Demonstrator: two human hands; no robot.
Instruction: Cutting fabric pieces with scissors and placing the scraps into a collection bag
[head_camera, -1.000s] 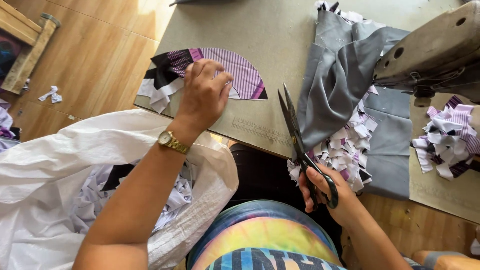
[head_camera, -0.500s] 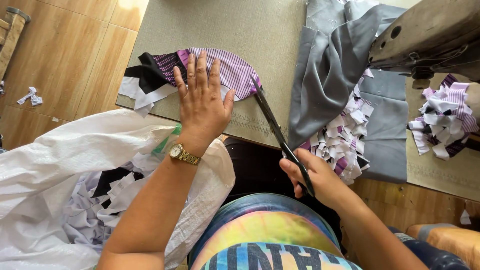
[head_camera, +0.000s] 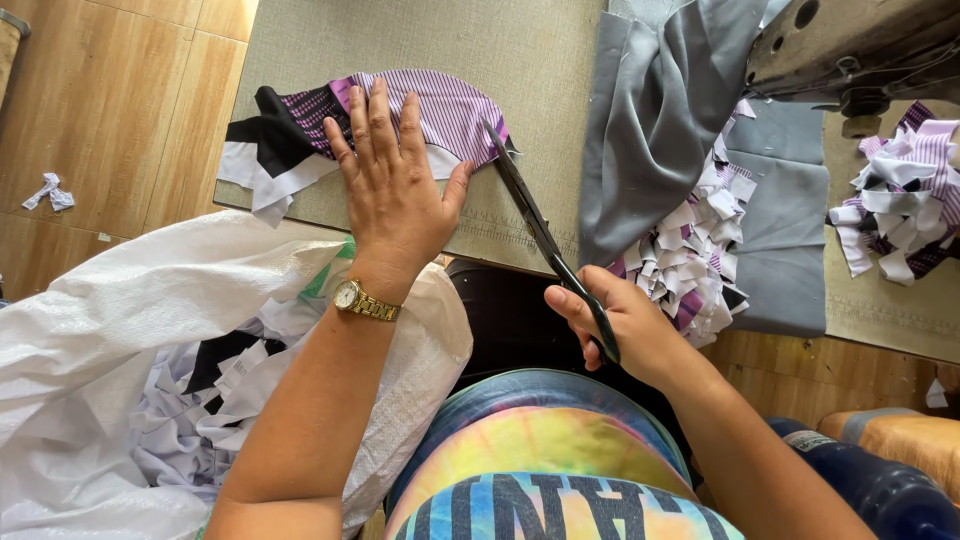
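With the left hand (head_camera: 395, 190) pressed flat, fingers spread, on the soft purple-striped curved fabric piece (head_camera: 440, 105) at the bench's (head_camera: 420, 40) near edge, the thumb could be nicked by the steel scissors (head_camera: 545, 235), gripped by the right hand (head_camera: 625, 325), at its three o'clock.

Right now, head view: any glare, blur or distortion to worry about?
Head view: sharp overall, no motion blur on the left hand or the scissors; bright sunlight nearly blows out the white sack and lights the table; only a soft shadow beside the hand; no obvious bending at the frame edges.
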